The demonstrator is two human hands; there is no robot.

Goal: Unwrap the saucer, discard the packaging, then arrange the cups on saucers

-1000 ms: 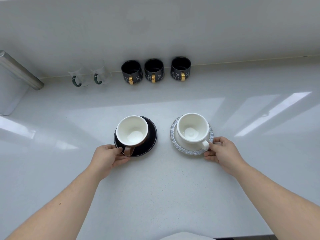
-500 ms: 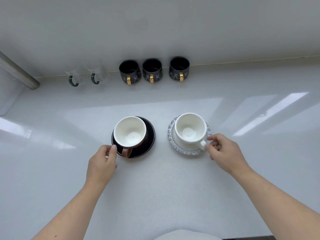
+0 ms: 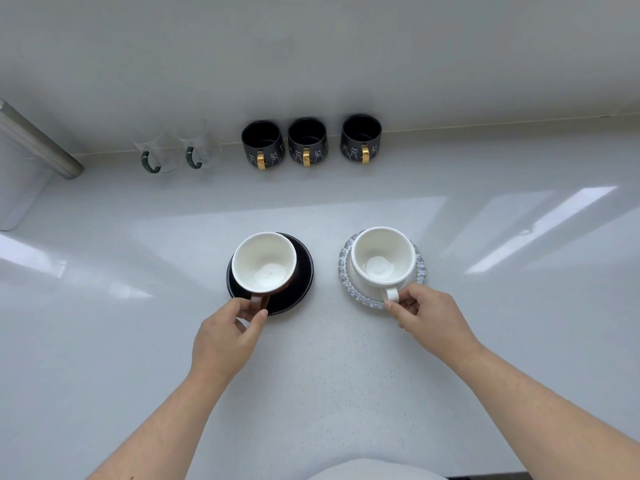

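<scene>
**Two cups on two saucers, a hand at each handle**

We see two cups standing upright on the white counter (image 3: 329, 393), mouths up and empty, side by side near the middle. The brown cup (image 3: 264, 263) with its white inside sits on the black saucer (image 3: 301, 289), set toward the saucer's far-left part so that more bare black shows on the near and right side. Its handle points toward us. The white cup (image 3: 381, 258) sits on the patterned grey saucer (image 3: 346, 282), and its handle also points toward us — a little to the right of straight.

Our left hand (image 3: 225, 337) is curled, with thumb and forefinger closed on the brown cup's handle; the other fingers are folded under and partly hidden. Our right hand (image 3: 429, 317) is likewise curled, fingertips pinched around the white cup's small looped handle, resting over the near rim of the grey saucer. Both forearms reach in from the bottom corners.

Along the back wall stand three black mugs (image 3: 307, 142) with gold handles and pale animal drawings, handles turned toward us, and to their left two clear glass cups (image 3: 180, 152) with dark green handles. At the far left a metal bar (image 3: 38, 143) slants down over a white container (image 3: 17, 188).
</scene>
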